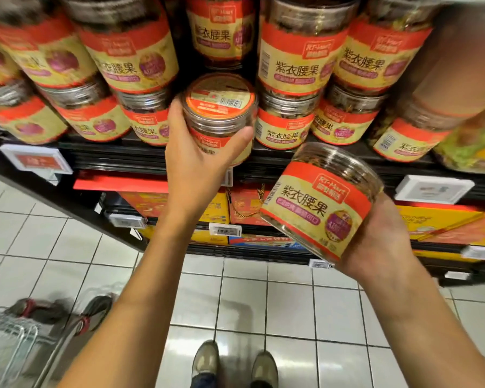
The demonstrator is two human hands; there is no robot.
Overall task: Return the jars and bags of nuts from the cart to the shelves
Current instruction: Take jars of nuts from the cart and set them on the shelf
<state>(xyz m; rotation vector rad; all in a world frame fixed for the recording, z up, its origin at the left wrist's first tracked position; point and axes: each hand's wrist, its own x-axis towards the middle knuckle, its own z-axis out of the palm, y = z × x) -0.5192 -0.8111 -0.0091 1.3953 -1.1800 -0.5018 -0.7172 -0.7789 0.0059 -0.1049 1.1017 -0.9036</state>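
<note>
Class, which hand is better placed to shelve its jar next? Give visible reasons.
Left. The left hand holds the left jar at the gap on the shelf; the right hand holds the right jar lower, tilted.

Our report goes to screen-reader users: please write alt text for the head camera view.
A person's left hand grips a nut jar at a gap among stocked jars on the shelf; the right hand holds a second jar, tilted, lower down. A cart shows at lower left.

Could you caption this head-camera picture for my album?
Restocking: left hand holds a jar at a gap among the shelf jars; right hand holds a second jar lower.
</note>
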